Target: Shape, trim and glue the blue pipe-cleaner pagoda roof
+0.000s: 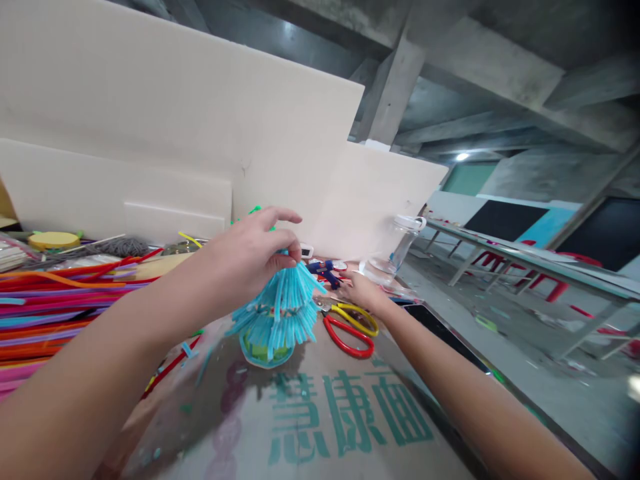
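My left hand (pixel 250 257) is at the top of a small light-blue tree made of pipe cleaners (pixel 277 310), its thumb and fingers closed around the tip while the index finger sticks out. The tree stands upright in tiers on a round base with green on it. Behind the scissors, my right hand (pixel 364 291) is at a dark blue hot glue gun (pixel 326 270), its fingers around the near end; the exact grip is partly hidden. Scissors with one red and one yellow handle (pixel 353 328) lie between the tree and my right forearm.
Colourful pipe cleaners (pixel 55 313) are heaped at the left, with grey yarn (pixel 126 247) and a yellow round item (pixel 54 240) behind. A clear plastic jug (pixel 393 253) stands at the back right, beside white boards (pixel 295 153). A dark flat device (pixel 445 337) lies along the right edge.
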The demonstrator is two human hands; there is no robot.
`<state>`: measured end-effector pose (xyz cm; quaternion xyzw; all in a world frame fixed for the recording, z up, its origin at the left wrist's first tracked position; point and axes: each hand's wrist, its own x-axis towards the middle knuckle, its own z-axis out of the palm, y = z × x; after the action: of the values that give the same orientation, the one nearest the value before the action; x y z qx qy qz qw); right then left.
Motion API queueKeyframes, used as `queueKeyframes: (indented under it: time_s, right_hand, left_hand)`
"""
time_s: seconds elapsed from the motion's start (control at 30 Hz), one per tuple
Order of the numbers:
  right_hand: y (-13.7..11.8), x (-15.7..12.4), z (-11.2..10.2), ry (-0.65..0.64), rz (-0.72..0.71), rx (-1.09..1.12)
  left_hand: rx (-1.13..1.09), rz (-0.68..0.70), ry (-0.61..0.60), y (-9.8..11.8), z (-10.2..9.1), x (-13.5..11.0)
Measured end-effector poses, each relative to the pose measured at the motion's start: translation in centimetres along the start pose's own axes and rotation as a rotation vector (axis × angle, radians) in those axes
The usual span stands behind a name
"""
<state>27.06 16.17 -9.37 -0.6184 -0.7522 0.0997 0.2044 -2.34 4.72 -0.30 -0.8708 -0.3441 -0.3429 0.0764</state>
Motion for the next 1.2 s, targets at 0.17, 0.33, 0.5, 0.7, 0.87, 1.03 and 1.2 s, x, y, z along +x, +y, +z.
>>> queueKeyframes:
  time_s: [0.17, 0.33, 0.5, 0.7, 0.87, 1.03, 1.2]
  right_hand:
    - [-1.7, -6.2, -4.7, 0.121, -0.048, -0.170]
    - [-8.8, -11.3, -6.2, 0.190, -0.424, 0.101]
    - [-10.9, -10.5, -5.9, 0.080, -0.530, 0.261]
    - [-2.3, -2.8, -4.7, -0.014, -0.361, -0.057]
    - [1.9, 0.9, 0.0, -0.177, -0.438, -0.038]
    - [1.8, 2.3, 2.9, -0.159, -0.458, -0.003]
    - [1.4, 1.8, 3.4, -0.075, -0.340, 0.002]
  left_hand:
    - [0.105, 0.131, 0.024, 1.1, -0.1, 0.0]
    - [0.182, 0.198, 0.011, 1.7, 1.0, -0.1]
    - [0.211, 0.213, 0.013, 1.5, 0.8, -0.1]
    - [0.192, 0.145, 0.023, 0.8, -0.5, 0.1]
    - [0.164, 0.137, 0.002, 0.5, -0.1, 0.2]
    - [0.153, 0.115, -0.009, 0.5, 0.0, 0.2]
    - [0.154, 0.116, -0.019, 0.3, -0.3, 0.1]
